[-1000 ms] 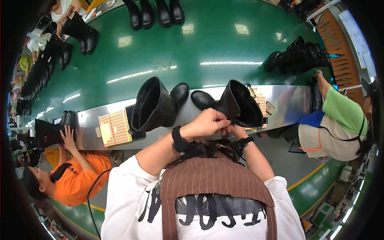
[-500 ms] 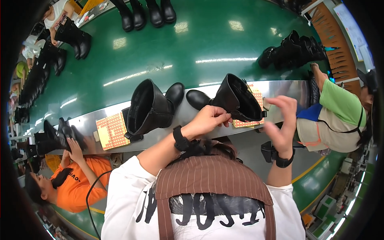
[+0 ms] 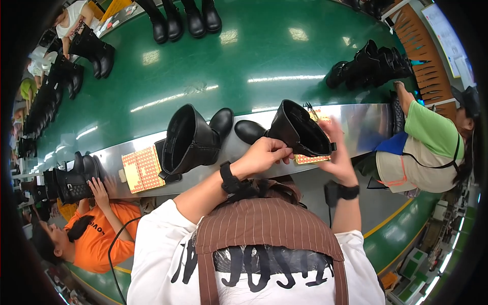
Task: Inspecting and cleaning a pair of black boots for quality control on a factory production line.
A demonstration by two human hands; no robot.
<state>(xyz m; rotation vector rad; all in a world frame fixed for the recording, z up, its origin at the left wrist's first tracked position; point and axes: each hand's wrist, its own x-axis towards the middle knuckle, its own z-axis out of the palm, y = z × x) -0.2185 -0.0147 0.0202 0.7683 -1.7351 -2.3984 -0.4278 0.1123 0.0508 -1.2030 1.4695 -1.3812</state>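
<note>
Two black boots lie before me at the table's near edge, shaft openings toward me. The left boot (image 3: 189, 141) has its toe pointing to the far right. My left hand (image 3: 265, 154) is closed in a pinch beside the shaft of the right boot (image 3: 291, 129); what sits between its fingertips is too small to make out. My right hand (image 3: 337, 148) is open, slightly blurred, thumb and fingers apart beside the shaft's right edge. A small tab (image 3: 333, 147) sticks out there. Whether the right hand touches the boot I cannot tell.
A yellow sheet with red dots (image 3: 142, 170) lies left of the left boot; another patterned sheet (image 3: 312, 159) is partly under the right boot. More black boots stand on the green table (image 3: 229, 66). Co-workers sit at left, in an orange shirt (image 3: 104, 236), and at right (image 3: 429, 152).
My right hand has moved left, from beyond the right boot to close beside its shaft. The right boot has shifted slightly left. At left, the co-worker's boots have turned.
</note>
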